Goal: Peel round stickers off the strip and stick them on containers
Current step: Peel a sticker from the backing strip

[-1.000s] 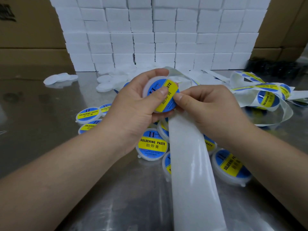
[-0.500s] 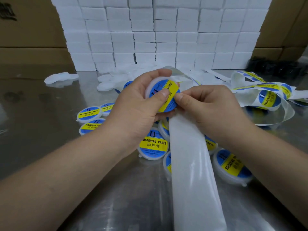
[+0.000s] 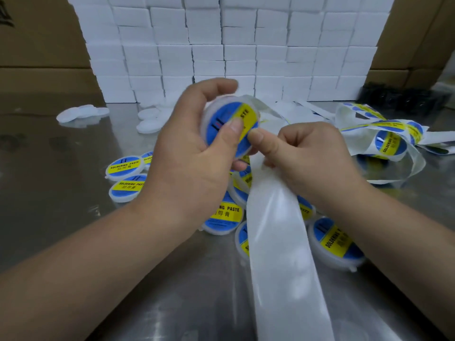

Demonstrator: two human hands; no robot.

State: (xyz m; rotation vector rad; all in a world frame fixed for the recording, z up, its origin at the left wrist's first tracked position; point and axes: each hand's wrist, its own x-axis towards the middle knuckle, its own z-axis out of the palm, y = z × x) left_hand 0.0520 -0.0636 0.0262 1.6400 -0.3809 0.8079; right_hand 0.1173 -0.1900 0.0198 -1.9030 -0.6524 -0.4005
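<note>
Gripping a round white plastic container (image 3: 208, 116) above the shiny steel counter (image 3: 61, 217), the left hand (image 3: 194, 158) curls its fingers round the rim and lays its thumb on the round blue-and-yellow sticker (image 3: 247, 116) that covers the lid. The right hand (image 3: 315, 156) sits just beside it – thumb tip touching the sticker's near edge, the other fingers curled on a glossy white backing strip (image 3: 278, 254) that runs from that hand down toward the person.

Below and between the hands lie several labelled white containers (image 3: 225, 217), with two more (image 3: 125, 166) to the left of the left hand and one (image 3: 334, 242) under the right forearm. To the right of the right hand a tangled length of strip with stickers (image 3: 389, 143) rests on the counter. Beyond the left hand lie plain white round lids (image 3: 147, 121), and behind them a wall of stacked white boxes (image 3: 234, 45) – brown cardboard cartons (image 3: 37, 45) flank it.
</note>
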